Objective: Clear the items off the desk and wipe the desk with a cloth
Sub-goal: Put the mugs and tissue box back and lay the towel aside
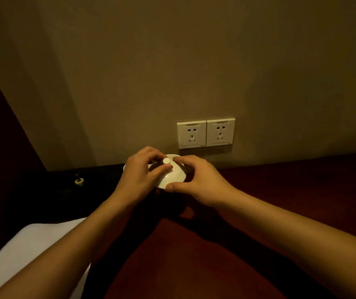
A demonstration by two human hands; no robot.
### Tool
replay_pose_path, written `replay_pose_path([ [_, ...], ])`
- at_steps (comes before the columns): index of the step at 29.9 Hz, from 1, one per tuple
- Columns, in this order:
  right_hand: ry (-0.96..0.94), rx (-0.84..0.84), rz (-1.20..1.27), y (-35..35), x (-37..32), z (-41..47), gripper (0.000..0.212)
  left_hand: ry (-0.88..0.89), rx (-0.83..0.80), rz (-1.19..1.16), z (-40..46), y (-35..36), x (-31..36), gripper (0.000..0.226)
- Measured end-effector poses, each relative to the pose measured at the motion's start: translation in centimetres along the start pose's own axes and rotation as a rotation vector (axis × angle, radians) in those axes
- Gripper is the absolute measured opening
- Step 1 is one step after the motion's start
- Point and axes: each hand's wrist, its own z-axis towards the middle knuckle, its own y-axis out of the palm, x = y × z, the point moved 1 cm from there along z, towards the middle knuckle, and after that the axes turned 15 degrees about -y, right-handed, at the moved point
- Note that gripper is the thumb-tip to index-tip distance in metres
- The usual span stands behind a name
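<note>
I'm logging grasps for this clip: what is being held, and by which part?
A white lidded cup: the left hand has its grip on the lid near the knob, the right hand on the lid's rim.

two white wall sockets sit side by side on the beige wall, just above and behind the right hand. a white bed sheet lies low to the left, beneath the left hand. left of that hand, a small pale round object sits in deep shadow.
</note>
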Motion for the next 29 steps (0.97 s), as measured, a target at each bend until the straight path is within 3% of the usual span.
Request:
replay_pose_path([
  [5,-0.122,0.004,-0.25,2.6,0.1,4.3,0.059,-0.041,0.091,0.018,3.2,-1.8,-3.2,0.011],
  [10,-0.068,-0.016,-0.216,4.5,0.9,6.7,0.068,-0.079,0.109,0.021,5.1,-1.9,-5.3,0.012],
  [18,-0.02,-0.062,-0.255,5.9,2.3,8.3,0.068,-0.173,0.106,-0.074,5.6,-1.5,-7.8,0.01],
  [29,-0.007,-0.137,-0.218,6.8,1.6,9.3,0.061,-0.204,0.123,-0.021,5.5,-1.9,-8.7,0.012],
])
